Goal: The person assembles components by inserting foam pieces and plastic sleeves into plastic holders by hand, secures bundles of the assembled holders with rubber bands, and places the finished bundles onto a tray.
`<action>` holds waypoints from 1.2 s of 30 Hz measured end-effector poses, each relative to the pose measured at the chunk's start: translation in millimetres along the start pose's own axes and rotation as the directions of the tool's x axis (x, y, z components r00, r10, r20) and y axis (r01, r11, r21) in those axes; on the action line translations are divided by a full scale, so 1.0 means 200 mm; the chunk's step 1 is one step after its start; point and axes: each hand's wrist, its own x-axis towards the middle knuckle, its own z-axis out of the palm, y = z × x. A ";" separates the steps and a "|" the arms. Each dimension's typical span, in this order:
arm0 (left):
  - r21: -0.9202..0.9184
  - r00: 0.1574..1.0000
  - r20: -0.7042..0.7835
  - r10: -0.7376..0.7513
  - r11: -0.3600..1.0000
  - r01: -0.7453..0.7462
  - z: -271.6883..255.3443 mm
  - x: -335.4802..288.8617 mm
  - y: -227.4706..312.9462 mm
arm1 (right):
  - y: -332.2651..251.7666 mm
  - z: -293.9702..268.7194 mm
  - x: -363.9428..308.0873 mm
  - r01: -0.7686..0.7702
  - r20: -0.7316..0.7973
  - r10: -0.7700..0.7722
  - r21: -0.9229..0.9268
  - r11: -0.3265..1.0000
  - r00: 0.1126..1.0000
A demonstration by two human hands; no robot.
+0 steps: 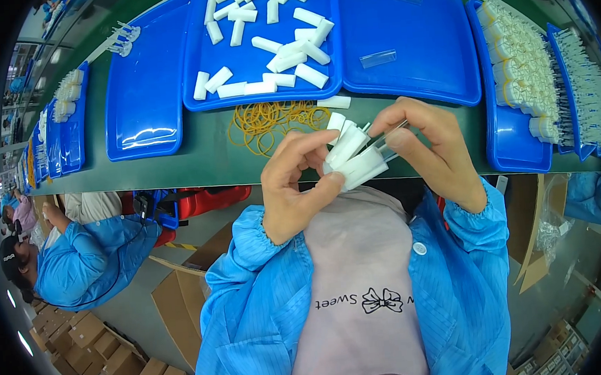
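Note:
My left hand [293,184] is closed around a small cluster of white plastic tubes [363,168], holding them above the table's near edge. In my right hand [437,153], thumb and fingertips pinch a slim clear plastic piece [392,136], its lower end at the open ends of the white tubes. Whether that end is inside a tube, I cannot tell. Just beyond my hands lies a loose pile of yellow-brown rubber bands [262,124]. A single white tube [334,102] rests on the table by the tray's edge.
A blue tray [198,62] ahead holds many white tubes. The blue tray [416,54] beside it has clear pieces. At right, a tray [514,157] carries banded white bundles [515,68]. Another blue tray [142,94] stands left. A co-worker [90,261] in blue sits at left.

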 end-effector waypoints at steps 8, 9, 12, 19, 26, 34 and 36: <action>0.203 0.976 -0.047 0.214 0.958 -0.200 -0.02 -0.02 -0.07 | 0.09 0.02 -0.07 0.042 -0.138 -0.033 0.063 0.997 0.990; 0.191 0.962 -0.074 0.261 0.951 -0.243 -0.01 -0.02 -0.08 | 0.09 0.03 -0.08 0.043 -0.137 -0.034 0.062 0.997 0.990; -0.223 0.982 -0.185 0.034 0.972 -0.075 0.04 -0.01 -0.06 | 0.10 0.04 -0.09 0.028 -0.282 0.085 0.377 0.926 0.956; -0.288 0.989 0.027 -0.143 0.947 0.145 -0.02 -0.04 -0.12 | 0.14 0.01 -0.11 0.112 -0.283 -0.084 0.085 0.990 0.955; -0.231 0.999 0.007 -0.046 0.972 0.046 -0.01 -0.04 -0.09 | 0.12 0.09 -0.12 0.161 -0.267 -0.152 0.010 0.987 0.952; -0.251 0.996 0.067 -0.059 0.965 0.074 -0.03 -0.05 -0.07 | 0.14 0.15 -0.14 0.174 -0.271 -0.149 0.071 0.982 0.951; -0.260 0.995 0.073 -0.067 0.962 0.084 -0.03 -0.05 -0.08 | 0.14 0.16 -0.14 0.181 -0.270 -0.161 0.051 0.982 0.949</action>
